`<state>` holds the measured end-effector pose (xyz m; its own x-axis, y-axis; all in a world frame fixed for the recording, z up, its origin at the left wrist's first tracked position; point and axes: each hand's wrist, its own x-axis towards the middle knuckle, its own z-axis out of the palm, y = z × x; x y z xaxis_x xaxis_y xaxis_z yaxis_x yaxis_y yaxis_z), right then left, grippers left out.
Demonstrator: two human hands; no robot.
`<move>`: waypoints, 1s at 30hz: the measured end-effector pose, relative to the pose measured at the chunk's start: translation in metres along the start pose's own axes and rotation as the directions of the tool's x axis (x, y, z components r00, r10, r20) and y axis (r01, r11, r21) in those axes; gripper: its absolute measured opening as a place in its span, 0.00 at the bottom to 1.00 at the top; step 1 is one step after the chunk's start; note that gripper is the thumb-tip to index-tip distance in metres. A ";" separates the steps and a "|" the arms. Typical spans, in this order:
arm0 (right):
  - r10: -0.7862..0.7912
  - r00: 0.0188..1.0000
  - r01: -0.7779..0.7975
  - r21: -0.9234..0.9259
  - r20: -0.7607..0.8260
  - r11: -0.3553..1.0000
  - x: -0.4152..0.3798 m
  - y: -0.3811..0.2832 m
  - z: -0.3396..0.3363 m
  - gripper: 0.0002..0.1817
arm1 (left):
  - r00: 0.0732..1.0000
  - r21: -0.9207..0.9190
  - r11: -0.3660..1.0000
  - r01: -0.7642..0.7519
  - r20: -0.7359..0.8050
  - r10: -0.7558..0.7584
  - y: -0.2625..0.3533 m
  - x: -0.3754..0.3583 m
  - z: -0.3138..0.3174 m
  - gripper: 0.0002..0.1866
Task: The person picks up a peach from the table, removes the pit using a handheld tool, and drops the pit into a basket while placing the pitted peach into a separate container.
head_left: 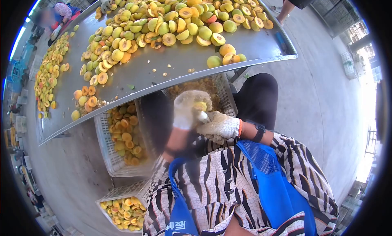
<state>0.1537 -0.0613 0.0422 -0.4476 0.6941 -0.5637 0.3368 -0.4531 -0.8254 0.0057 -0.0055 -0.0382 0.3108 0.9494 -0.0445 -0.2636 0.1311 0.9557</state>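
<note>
Over my lap, my left hand (188,107) in a pale knit glove is closed around a yellow-green peach (200,106), and motion blurs it somewhat. Beside and just below it, my right hand (220,128), also gloved, grips a small tool with a white handle (203,116) that points at the peach. The tool's working end is hidden, so its kind cannot be made out. Just beyond my hands, a heap of whole and halved peaches (179,25) covers much of the metal table (143,79).
Under the table edge are a white crate of peach halves (116,168) and another crate (228,95) behind my hands. A third crate (122,192) stands at lower left. Loose pits lie along the table. Across it, a co-worker's gloved hand (106,2) touches fruit; another person (63,13) bends at far left.
</note>
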 end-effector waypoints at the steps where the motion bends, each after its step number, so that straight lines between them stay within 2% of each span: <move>1: 0.056 0.998 -0.056 -0.019 -0.010 0.998 0.001 0.000 0.001 0.15 | 0.999 0.027 0.999 -0.042 -0.018 0.042 -0.011 0.001 -0.004 0.13; 3: 0.164 0.986 -0.166 -0.062 -0.037 0.984 0.004 -0.002 0.003 0.15 | 0.998 -0.051 0.999 -0.016 -0.067 0.013 -0.026 0.007 -0.004 0.14; 4: 0.142 0.987 -0.148 -0.079 -0.080 0.986 0.007 0.000 0.004 0.15 | 0.995 -0.123 0.992 0.016 -0.094 -0.028 -0.019 0.008 0.001 0.14; 6: 0.094 0.982 -0.113 -0.113 -0.161 0.987 0.014 0.010 0.009 0.14 | 0.967 -0.388 0.908 0.161 -0.121 -0.223 -0.001 0.006 0.012 0.15; 9: -0.047 0.971 -0.012 -0.245 -0.235 0.970 0.017 0.016 0.012 0.13 | 0.961 -0.501 0.861 0.092 -0.181 -0.208 0.005 0.006 0.020 0.17; 12: -0.297 0.925 0.113 -0.574 -0.238 0.811 0.023 0.028 0.009 0.12 | 0.901 -0.634 0.755 0.165 -0.215 -0.377 0.009 0.010 0.019 0.20; 15: -0.325 0.823 0.056 -0.504 -0.465 0.862 0.024 0.037 0.018 0.15 | 0.897 -0.837 0.536 0.112 -0.147 -0.417 0.017 0.014 0.004 0.19; 16: -0.371 0.788 0.085 -0.510 -0.491 0.856 0.022 0.037 0.019 0.16 | 0.916 -0.841 0.531 0.101 -0.130 -0.380 0.022 0.012 -0.004 0.19; 17: -0.324 0.823 0.036 -0.526 -0.467 0.850 0.025 0.038 0.016 0.15 | 0.874 -0.782 0.623 0.037 -0.277 -0.399 0.030 0.010 -0.008 0.19; 19: -0.225 0.877 -0.061 -0.564 -0.424 0.824 0.033 0.037 0.001 0.14 | 0.923 -0.770 0.630 -0.099 -0.307 -0.230 0.046 0.000 -0.033 0.17; 20: -0.124 0.920 -0.097 -0.522 -0.373 0.847 0.034 0.034 -0.008 0.12 | 0.882 -0.590 0.774 -0.230 -0.462 -0.090 0.049 -0.004 -0.053 0.15; 21: -0.133 0.899 -0.100 -0.491 -0.417 0.865 0.037 0.040 -0.009 0.12 | 0.819 -0.369 0.865 -0.341 -0.567 0.082 0.054 -0.008 -0.077 0.13; 22: -0.143 0.876 -0.101 -0.466 -0.460 0.879 0.044 0.050 -0.011 0.11 | 0.664 -0.019 0.938 -0.345 -0.712 0.230 0.064 -0.010 -0.092 0.12; 23: -0.147 0.853 -0.104 -0.439 -0.500 0.893 0.047 0.055 -0.013 0.11 | 0.488 0.324 0.911 -0.256 -0.771 0.411 0.073 -0.015 -0.104 0.12; 24: -0.081 0.884 -0.155 -0.453 -0.460 0.878 0.042 0.045 -0.014 0.13 | 0.424 0.492 0.862 -0.123 -0.759 0.494 0.080 -0.019 -0.115 0.14; 25: -0.119 0.871 -0.106 -0.420 -0.476 0.901 0.048 0.060 -0.013 0.14 | 0.370 0.635 0.773 0.017 -0.722 0.585 0.087 -0.019 -0.123 0.15; 26: -0.137 0.874 -0.080 -0.416 -0.466 0.906 0.046 0.059 -0.012 0.14 | 0.357 0.688 0.726 -0.014 -0.675 0.646 0.089 -0.013 -0.121 0.14; 27: -0.152 0.878 -0.057 -0.413 -0.454 0.909 0.045 0.056 -0.010 0.14 | 0.467 0.662 0.747 -0.064 -0.641 0.609 0.086 -0.006 -0.112 0.14; 29: -0.112 0.888 -0.076 -0.383 -0.446 0.921 0.043 0.057 -0.014 0.14 | 0.664 0.596 0.790 -0.143 -0.534 0.524 0.086 0.012 -0.055 0.15; 30: -0.096 0.893 -0.086 -0.376 -0.440 0.923 0.043 0.059 -0.016 0.13 | 0.796 0.564 0.815 -0.134 -0.429 0.427 0.081 0.024 -0.031 0.18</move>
<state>0.1674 -0.0491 -0.0307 -0.0678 0.9092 -0.4107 0.6609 -0.2674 -0.7012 -0.0366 0.0364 0.0289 -0.2572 0.9339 0.2482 0.2581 -0.1812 0.9490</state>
